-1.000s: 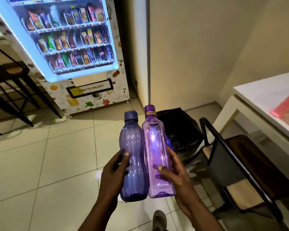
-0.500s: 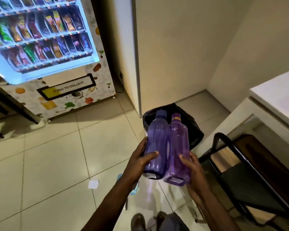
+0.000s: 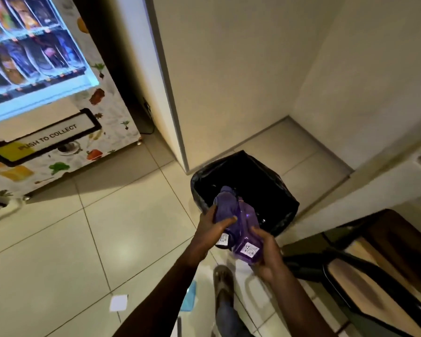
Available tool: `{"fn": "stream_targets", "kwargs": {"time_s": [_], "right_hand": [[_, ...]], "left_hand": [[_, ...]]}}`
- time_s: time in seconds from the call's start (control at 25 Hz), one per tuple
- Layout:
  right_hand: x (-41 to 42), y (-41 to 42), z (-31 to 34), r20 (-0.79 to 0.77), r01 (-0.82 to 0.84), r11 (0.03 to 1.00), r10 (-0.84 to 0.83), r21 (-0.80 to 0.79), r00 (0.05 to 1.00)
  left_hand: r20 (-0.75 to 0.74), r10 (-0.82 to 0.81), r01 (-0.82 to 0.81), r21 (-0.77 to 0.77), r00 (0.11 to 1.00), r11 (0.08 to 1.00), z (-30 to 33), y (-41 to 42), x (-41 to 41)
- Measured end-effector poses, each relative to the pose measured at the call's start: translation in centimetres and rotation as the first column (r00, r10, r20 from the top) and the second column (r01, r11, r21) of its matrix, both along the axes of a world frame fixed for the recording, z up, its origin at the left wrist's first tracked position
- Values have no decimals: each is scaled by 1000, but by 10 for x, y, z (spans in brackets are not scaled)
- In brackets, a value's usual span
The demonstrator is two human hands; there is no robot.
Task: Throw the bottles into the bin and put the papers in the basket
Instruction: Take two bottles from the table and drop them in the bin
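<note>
Two purple bottles lie side by side, caps pointing down and away into the bin. The dark bottle is on the left, the pale bottle on the right, and they touch along their sides. Both are see-through plastic with white labels on their bases, which face the camera. Their necks are already over the bin's opening, above the black liner; the bases are outside the rim.

The left hand grips the dark bottle, thumb across its body. The right hand holds the pale bottle from below, near the base, with curled fingers.

To do this step well, I think both hands should let go together, so that the bottles slide cap first into the liner and do not knock the near rim. A slightly steeper tilt would help.

A white paper and a blue paper lie on the floor near the foot; they are not yet collected. A vending machine stands to the left, and a chair to the right.
</note>
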State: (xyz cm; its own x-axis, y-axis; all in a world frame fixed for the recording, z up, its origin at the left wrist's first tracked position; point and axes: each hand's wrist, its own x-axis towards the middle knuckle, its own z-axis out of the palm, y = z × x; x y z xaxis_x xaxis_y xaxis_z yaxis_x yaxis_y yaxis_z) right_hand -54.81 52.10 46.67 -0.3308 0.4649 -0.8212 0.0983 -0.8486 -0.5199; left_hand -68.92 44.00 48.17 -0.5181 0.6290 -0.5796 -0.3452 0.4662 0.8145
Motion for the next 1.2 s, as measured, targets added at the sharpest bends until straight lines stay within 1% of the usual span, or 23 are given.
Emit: {"fn": "stream_targets", "kwargs": {"time_s": [0.08,0.16,0.28,0.32,0.4,0.48,0.52,0.6,0.68,0.72,0.8,0.88,0.96,1.0,1.04,1.12,1.2], "right_hand": [[-28,36,-46,63,20,1000,-19,-10,998],[-49,68,-92,124,46,999,-46,-4,991],[-78,112,-179,165,47,998,-52,31,985],[-86,122,-203,183,48,998,-53,31,982],[-102,138,-251,229,48,998,-54,31,972],[-114,149,-293,246,100,994,-108,46,963],[-119,153,-316,262,122,991,-133,56,956],[-123,160,-357,310,108,991,-126,75,942],[-125,167,-391,383,23,993,-67,119,921],[-125,172,-404,451,-64,988,-6,139,892],[-126,179,-423,578,-277,950,144,148,803],[-126,184,-437,642,-462,876,275,140,716],[-126,185,-444,699,-597,793,359,121,618],[-125,184,-447,720,-632,766,375,114,584],[-124,183,-451,733,-646,756,378,108,566],[-122,181,-455,735,-659,748,401,83,547],[-122,184,-457,718,-679,730,432,77,546]], "left_hand": [[-127,-73,66,-58,989,996,-45,34,-26],[-183,-170,154,-96,968,983,-95,61,-48],[-343,-325,260,-221,881,940,-185,94,-79],[-357,-356,273,-261,864,926,-211,103,-84],[-369,-352,245,-307,860,920,-259,125,-92],[-344,-352,220,-366,871,904,-296,147,-101],[-328,-371,227,-401,869,887,-314,159,-104],[-318,-436,260,-469,842,844,-344,182,-110],[-311,-526,313,-534,791,786,-363,199,-113],[-309,-577,343,-565,756,751,-372,205,-115],[-300,-688,400,-635,661,661,-386,213,-114],[-289,-801,455,-700,524,550,-397,219,-105],[-268,-887,512,-737,377,440,-408,222,-97],[-246,-904,538,-736,351,409,-412,221,-94],[-213,-910,558,-732,356,390,-416,221,-94],[-176,-917,586,-722,359,368,-417,225,-96],[-151,-936,629,-705,317,327,-420,224,-96]]}}
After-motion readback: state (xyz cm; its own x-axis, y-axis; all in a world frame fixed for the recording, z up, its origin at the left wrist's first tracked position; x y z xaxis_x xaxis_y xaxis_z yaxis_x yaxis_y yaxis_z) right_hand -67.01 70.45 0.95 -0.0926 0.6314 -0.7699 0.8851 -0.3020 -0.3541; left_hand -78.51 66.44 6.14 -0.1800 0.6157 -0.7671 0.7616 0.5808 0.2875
